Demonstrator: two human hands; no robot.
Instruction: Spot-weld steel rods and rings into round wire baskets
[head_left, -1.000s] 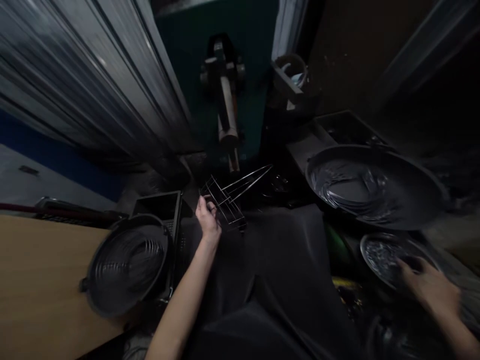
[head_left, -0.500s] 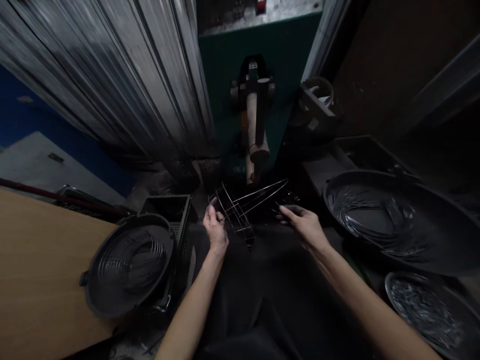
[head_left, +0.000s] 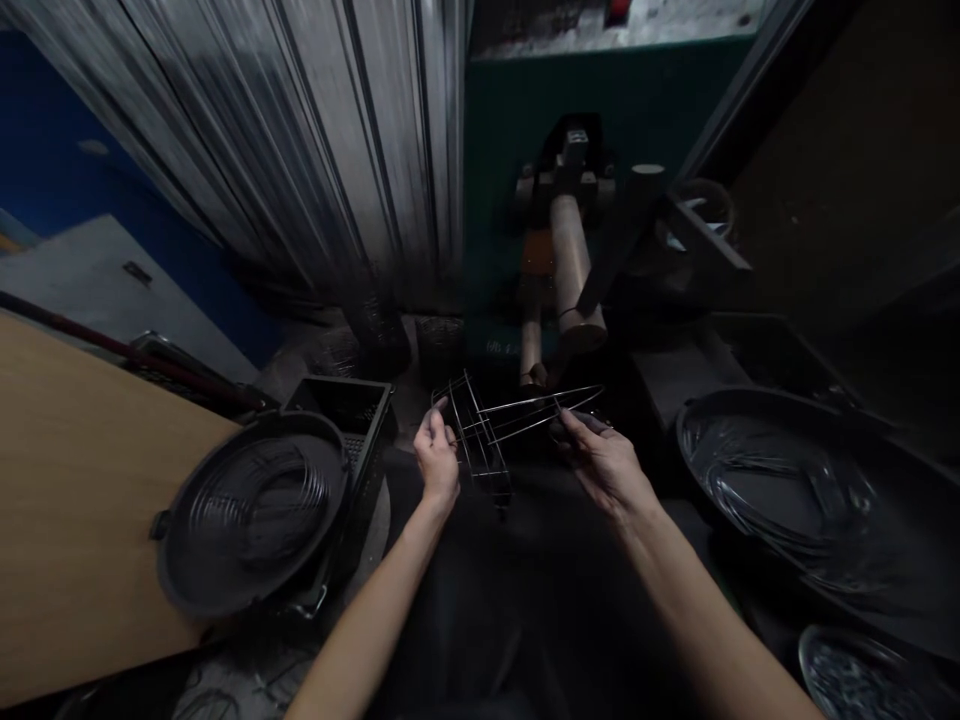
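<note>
My left hand [head_left: 438,458] is closed on the left end of a thin wire frame [head_left: 484,430], which has crossing bars and a long loop pointing right. My right hand [head_left: 604,455] is pinched at the right, its fingertips beside the loop. A small wire piece seems to be between them, crossing the loop. Beyond the frame, two pale metal cylinders [head_left: 574,260] project from a green machine [head_left: 495,150].
On the left are a round pan with wire rings [head_left: 176,540] and a black crate [head_left: 386,400]. A large pan of bent wires [head_left: 686,430] and a smaller dish of small metal pieces [head_left: 806,660] are on the right. Corrugated metal [head_left: 375,130] stands behind.
The view has shifted, so the machine appears further right. My right hand has come closer to the wire frame, its fingertips now at the loop. My left hand still holds the frame.
</note>
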